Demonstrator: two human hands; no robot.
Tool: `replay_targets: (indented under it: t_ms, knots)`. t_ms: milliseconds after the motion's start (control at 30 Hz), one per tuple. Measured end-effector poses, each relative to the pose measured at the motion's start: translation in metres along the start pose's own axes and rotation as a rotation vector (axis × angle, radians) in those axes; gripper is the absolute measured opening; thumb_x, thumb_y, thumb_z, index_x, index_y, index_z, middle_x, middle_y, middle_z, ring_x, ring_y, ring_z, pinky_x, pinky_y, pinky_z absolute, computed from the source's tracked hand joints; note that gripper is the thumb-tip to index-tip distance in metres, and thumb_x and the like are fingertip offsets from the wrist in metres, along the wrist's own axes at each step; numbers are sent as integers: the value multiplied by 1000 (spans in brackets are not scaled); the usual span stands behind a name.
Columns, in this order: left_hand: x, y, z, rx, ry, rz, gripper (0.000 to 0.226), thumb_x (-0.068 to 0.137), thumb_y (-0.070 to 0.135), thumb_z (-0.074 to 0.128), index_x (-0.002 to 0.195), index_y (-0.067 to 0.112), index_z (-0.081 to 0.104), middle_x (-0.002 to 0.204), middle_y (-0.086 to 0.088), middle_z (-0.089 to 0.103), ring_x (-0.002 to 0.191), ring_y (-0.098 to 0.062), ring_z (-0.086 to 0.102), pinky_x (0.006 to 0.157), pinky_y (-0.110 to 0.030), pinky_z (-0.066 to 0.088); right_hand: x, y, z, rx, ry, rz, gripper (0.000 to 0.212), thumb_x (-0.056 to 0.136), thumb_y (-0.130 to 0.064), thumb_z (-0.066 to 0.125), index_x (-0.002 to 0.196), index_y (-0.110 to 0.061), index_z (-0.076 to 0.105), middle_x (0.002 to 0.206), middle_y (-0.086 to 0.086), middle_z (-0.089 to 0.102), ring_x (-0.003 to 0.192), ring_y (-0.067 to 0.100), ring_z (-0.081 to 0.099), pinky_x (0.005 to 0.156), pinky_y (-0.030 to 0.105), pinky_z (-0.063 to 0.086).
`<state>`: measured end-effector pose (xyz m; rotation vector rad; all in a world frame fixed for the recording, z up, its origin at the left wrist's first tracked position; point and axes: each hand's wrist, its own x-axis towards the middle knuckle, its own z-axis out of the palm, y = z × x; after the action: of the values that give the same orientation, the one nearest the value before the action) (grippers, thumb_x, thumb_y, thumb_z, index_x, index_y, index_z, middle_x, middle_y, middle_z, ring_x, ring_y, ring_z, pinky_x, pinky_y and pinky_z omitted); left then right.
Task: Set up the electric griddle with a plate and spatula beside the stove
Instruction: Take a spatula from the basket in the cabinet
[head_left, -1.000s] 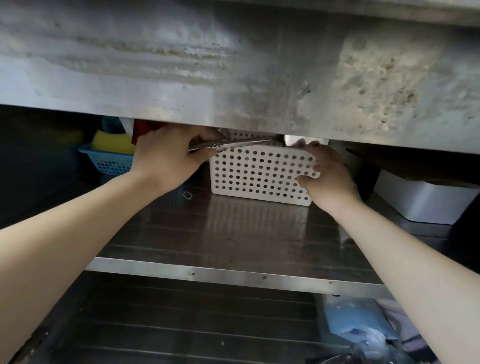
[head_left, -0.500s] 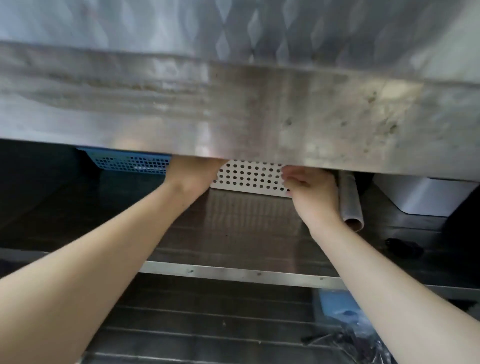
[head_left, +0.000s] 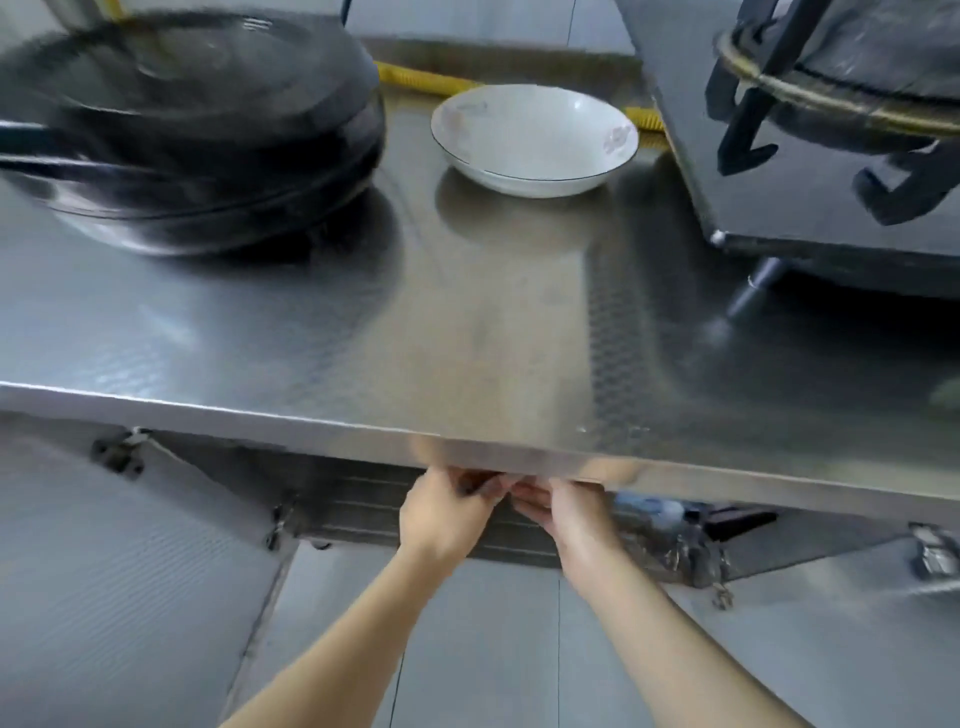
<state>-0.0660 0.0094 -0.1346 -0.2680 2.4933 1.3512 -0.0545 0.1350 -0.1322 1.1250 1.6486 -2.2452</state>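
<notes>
Left hand (head_left: 447, 514) and right hand (head_left: 569, 512) bunched together lower centre, fingertips hidden under the counter (head_left: 363, 332) lip, so can't tell if pinching anything. Blurry black griddle (head_left: 208, 130) upper left, white plate (head_left: 535, 140) top middle, stove (head_left: 753, 182) cut off upper right.

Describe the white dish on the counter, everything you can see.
The white dish is a deep, glossy plate, ceramic by its look, with a thin dark rim line and faint pink floral prints inside. It sits upright and empty on the steel counter, between the black griddle and the stove.
</notes>
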Motion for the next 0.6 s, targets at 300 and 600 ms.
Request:
replay_targets:
  t_ms: [300,600]
  knots:
    - [-126,-12,-56,120,-155,14,23,75,59,63,75,36,65,76,16,68,69,-12,65,66,-29,51,-140,31,-4,1,35,163,25,100,-20,44,91,-10,65,85,16,70,73,23,66,68,31,53]
    - [-206,9,-158,117,-214,78,27,72,63,65,73,37,67,74,18,68,66,-8,64,67,-32,55,-269,15,39,-18,98,206,26,100,-22,44,99,-5,63,93,16,75,85,27,73,71,33,57]
